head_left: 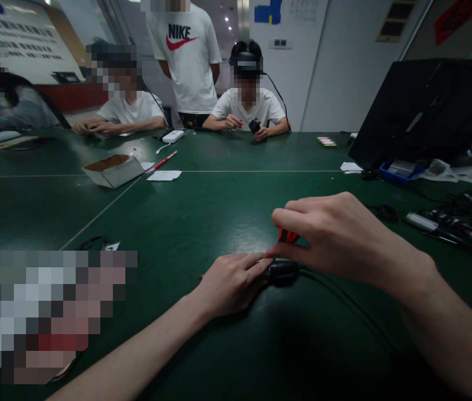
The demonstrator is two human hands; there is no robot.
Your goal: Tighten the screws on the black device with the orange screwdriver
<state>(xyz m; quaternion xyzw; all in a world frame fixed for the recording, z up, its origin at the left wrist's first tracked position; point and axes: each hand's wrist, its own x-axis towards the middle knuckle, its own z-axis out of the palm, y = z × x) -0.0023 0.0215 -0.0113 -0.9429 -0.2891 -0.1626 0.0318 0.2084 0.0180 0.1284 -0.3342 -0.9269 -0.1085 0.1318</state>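
Note:
My right hand (328,234) is closed in a pinch on a small red-and-black tool handle (288,235), held just above the table. The rest of that tool is hidden by my fingers. Below it lies a black plug-like block (284,272), from which a black cable (344,295) runs right and toward me. My left hand (236,281) rests low on the table, its fingers closed on the left end of the block. Its thumb side touches or nearly touches the right hand's fingertips. What lies under the left palm is hidden.
The green table (202,217) carries a paper box (113,171), a red pen-like stick (165,160) and a paper slip (164,175). A blurred-out object (60,312) lies left. At right stand a black monitor (419,111), a blue tray (401,171) and tangled cables (465,223). Several people are opposite.

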